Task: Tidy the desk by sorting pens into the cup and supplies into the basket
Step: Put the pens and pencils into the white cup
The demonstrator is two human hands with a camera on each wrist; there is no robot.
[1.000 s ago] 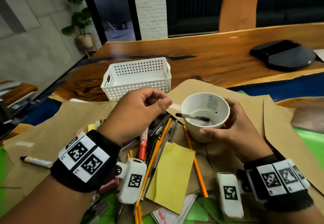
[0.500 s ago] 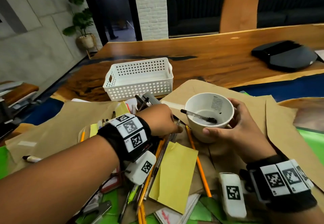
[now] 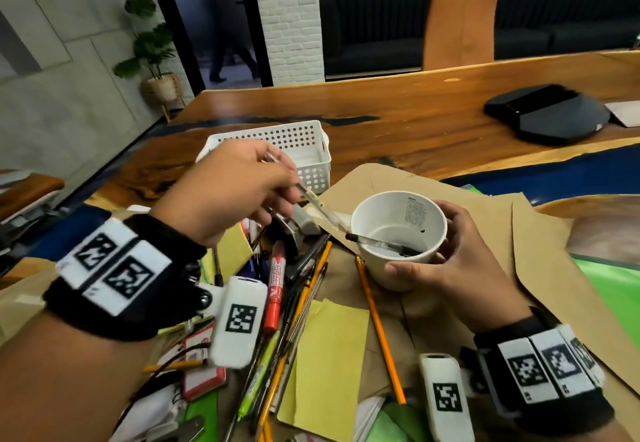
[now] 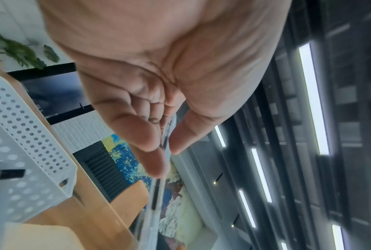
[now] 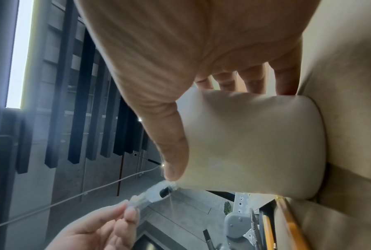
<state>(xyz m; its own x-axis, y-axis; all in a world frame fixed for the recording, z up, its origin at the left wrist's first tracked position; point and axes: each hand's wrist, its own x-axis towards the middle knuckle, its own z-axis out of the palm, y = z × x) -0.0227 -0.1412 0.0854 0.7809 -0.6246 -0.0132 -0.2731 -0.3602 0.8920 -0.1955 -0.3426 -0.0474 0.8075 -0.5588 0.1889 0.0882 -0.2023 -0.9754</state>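
Note:
My right hand (image 3: 450,258) grips a white cup (image 3: 398,220) that stands on brown paper; the cup (image 5: 244,143) fills the right wrist view. One clear pen with a black cap (image 3: 381,245) lies slanted inside it. My left hand (image 3: 284,182) hovers left of the cup and pinches a second clear pen (image 3: 315,199), whose tip points at the cup's near-left rim. The left wrist view shows this pen (image 4: 158,186) between thumb and fingers. A white perforated basket (image 3: 311,164) stands behind my left hand. Whether anything lies in it is partly hidden.
A pile of pens and pencils lies below my left hand, with a red marker (image 3: 275,289), an orange pencil (image 3: 379,330), a grey stapler (image 3: 301,223) and yellow paper (image 3: 329,365). A black device (image 3: 547,112) sits far right on the wooden table.
My left hand dipped into the pile beside the cup, then rose again with a clear pen pinched and its tip toward the cup. The right hand and cup stayed put.

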